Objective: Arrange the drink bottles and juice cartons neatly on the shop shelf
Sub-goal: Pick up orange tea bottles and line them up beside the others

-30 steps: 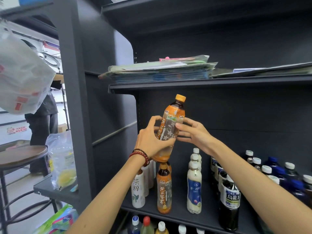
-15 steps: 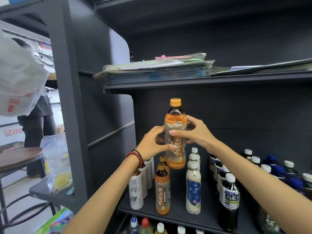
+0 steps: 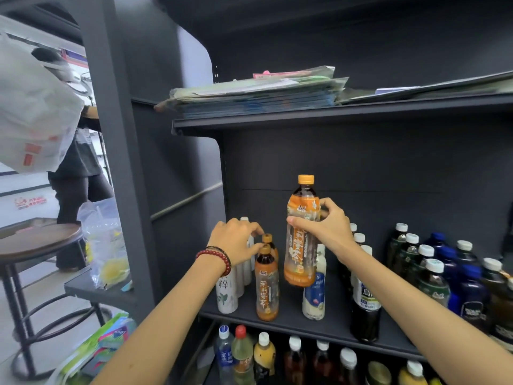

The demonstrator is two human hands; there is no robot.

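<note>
We are gripping the orange tea bottle (image 3: 301,245) upright in our right hand (image 3: 330,229), above the shelf (image 3: 337,318). Our left hand (image 3: 236,241), fingers relaxed, is touching caps of the shelved tea bottles (image 3: 266,284).

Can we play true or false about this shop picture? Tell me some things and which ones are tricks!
1. The right hand holds the orange-capped bottle. True.
2. That bottle stands on the shelf. False: it is held up in the air, above the bottles standing there.
3. There is a red bead bracelet on the wrist of the left hand. True.
4. The upper shelf is full of drinks. False: it holds a flat stack of papers.
5. The left hand is down by the person's side. False: it reaches to the bottle tops on the shelf.
</note>
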